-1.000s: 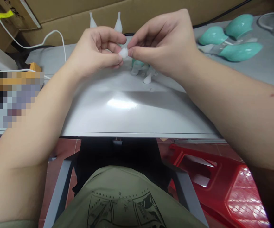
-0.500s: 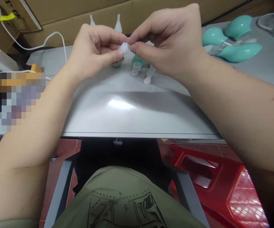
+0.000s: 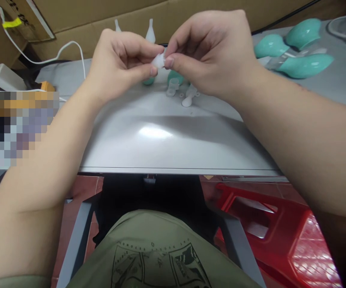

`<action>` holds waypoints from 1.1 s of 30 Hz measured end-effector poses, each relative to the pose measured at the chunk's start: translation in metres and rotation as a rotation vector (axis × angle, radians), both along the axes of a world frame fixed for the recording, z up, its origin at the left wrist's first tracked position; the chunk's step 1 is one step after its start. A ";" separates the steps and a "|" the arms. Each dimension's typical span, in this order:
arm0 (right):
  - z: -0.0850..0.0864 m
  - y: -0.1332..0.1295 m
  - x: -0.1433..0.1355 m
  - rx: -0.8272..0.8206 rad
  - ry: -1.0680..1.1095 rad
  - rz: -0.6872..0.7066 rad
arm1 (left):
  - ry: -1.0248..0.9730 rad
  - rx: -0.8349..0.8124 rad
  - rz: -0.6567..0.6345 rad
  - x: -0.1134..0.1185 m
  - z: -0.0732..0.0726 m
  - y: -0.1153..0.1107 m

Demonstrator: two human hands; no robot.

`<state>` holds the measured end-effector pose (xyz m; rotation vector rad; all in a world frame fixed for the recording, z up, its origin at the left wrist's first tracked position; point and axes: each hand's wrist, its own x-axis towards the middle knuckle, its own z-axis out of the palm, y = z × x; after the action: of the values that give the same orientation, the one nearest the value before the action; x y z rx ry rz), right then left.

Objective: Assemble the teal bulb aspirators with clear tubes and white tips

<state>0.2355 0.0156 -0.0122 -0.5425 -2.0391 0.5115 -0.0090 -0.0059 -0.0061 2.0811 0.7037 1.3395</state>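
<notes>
My left hand [image 3: 125, 64] pinches a small white translucent nozzle piece [image 3: 159, 61] between thumb and fingers. The thumb and forefinger of my right hand [image 3: 205, 52] close on its right end; a clear part seems to sit there, mostly hidden by the fingertips. The two hands meet above the far side of the grey table [image 3: 137, 148]. Below them lie a clear plastic fitting [image 3: 173, 87] and a white spoon-shaped part [image 3: 187, 100]. A teal bulb [image 3: 175, 77] shows partly behind the hands.
Two white pointed tips stand behind my left hand, one a bottle-like tip [image 3: 150, 32]. Several glossy teal bulbs [image 3: 307, 66] with clear parts lie at the right. A white charger [image 3: 7, 78] and cable are at left. A red plastic stool [image 3: 269, 248] stands below right.
My right fingertips have shifted slightly and now close against the end of the white nozzle piece, which is turned a little. Both hands stay in nearly the same place.
</notes>
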 end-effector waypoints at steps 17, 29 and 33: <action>0.007 -0.002 0.004 0.046 -0.034 0.049 | 0.175 0.343 0.084 -0.005 -0.009 0.005; 0.005 -0.005 -0.004 -0.389 0.228 0.297 | 0.101 0.305 0.075 -0.002 -0.001 0.004; 0.003 -0.005 -0.007 -0.520 0.271 0.348 | 0.151 0.388 0.107 0.000 -0.002 0.004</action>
<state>0.2288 0.0111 -0.0087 -0.3889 -1.7385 1.2734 -0.0088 -0.0020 -0.0078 2.5032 0.6662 1.4837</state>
